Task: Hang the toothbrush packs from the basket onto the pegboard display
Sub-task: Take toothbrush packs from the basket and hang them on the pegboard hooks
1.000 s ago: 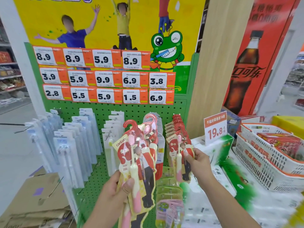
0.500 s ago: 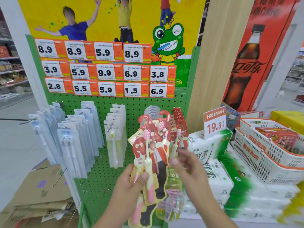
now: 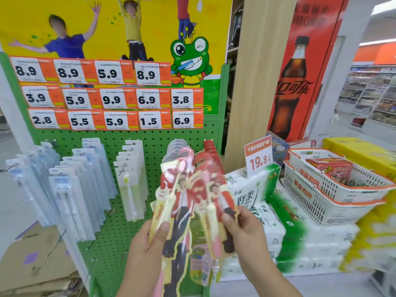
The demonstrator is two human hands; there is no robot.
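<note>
My left hand [image 3: 147, 245] grips a fanned bunch of red-and-cream toothbrush packs [image 3: 171, 202] with pink hook tops, held up in front of the green pegboard [image 3: 154, 142]. My right hand [image 3: 242, 228] pinches the lower edge of the front pack [image 3: 216, 198] at the bunch's right side. Behind them, more red packs [image 3: 211, 146] hang on a peg at the board's right edge. The white basket [image 3: 310, 189] with orange rim stands to the right on stacked goods, with red packs [image 3: 330, 168] inside.
Blue-white toothbrush packs [image 3: 64, 185] and pale green ones [image 3: 130, 179] fill pegs on the left. Bare wire pegs stick out low on the board. Flattened cardboard [image 3: 36, 266] lies bottom left. Tissue multipacks [image 3: 252, 198] with a 19.8 price sign [image 3: 258, 155] sit right of the board.
My right hand left the hanging red packs and came down to the bunch, taking hold of its front pack. The bunch moved right and slightly lower with my left hand.
</note>
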